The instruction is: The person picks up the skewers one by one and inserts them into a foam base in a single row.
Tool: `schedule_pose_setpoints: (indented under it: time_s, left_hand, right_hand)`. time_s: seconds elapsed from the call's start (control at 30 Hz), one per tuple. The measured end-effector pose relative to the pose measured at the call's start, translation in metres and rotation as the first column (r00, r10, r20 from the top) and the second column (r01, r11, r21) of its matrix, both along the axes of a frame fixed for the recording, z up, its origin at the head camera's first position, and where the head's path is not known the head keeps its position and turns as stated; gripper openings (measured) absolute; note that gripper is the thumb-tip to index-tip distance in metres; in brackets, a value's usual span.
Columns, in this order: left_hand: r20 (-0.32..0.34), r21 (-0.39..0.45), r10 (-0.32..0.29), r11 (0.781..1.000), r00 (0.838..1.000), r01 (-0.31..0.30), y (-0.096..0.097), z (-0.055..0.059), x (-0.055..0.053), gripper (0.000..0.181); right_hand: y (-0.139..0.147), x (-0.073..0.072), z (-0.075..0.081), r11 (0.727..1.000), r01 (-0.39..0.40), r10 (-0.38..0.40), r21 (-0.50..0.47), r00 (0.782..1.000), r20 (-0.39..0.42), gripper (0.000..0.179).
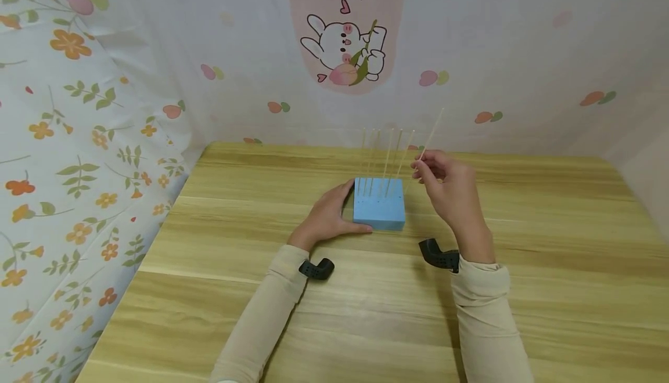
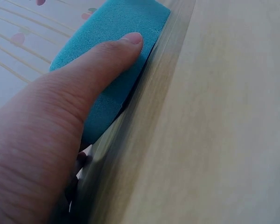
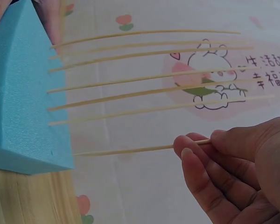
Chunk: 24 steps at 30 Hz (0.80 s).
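A light-blue foam block [image 1: 378,224] sits on the table, several thin bamboo skewers [image 3: 130,82] standing in its top. My left hand [image 1: 329,212] grips the block from its left side. Its thumb [image 2: 105,63] lies against the near face in the left wrist view, while the other fingers are mostly hidden behind the block. Between thumb and fingertips, my right hand [image 1: 452,185] pinches one more bamboo skewer [image 3: 130,151], tilted up and to the right. That skewer's lower tip is right at the block's right edge, beside the row of standing ones.
The wood-grain table [image 1: 564,278] extends on both sides of the block. Behind it hangs a white cloth [image 1: 496,35] with a rabbit print, and a floral cloth [image 1: 94,156] hangs at the left. Black curved mounts [image 1: 438,255] are strapped to both wrists.
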<state>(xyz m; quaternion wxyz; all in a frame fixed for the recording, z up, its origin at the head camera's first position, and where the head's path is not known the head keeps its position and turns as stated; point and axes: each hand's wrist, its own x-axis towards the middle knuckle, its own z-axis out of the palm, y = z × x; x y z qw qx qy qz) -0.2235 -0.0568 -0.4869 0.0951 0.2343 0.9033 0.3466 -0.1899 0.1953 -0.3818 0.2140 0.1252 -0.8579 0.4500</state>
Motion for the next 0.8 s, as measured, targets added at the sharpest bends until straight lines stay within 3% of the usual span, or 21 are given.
schedule_pose_setpoints:
  time_s: [0.27,0.8]
  left_hand:
    - [0.012,0.007,0.001,1.000,1.000,-0.001,0.000,0.003,0.000,0.124]
    - [-0.005,0.015,-0.002,1.000,1.000,0.002,0.000,0.001,0.000,0.124]
  right_hand:
    - [-0.004,-0.003,-0.005,0.999,-0.038,0.037,0.025,0.999,0.026,0.013]
    - [-0.005,-0.004,-0.011,0.997,-0.025,0.021,0.070,0.998,0.058,0.017]
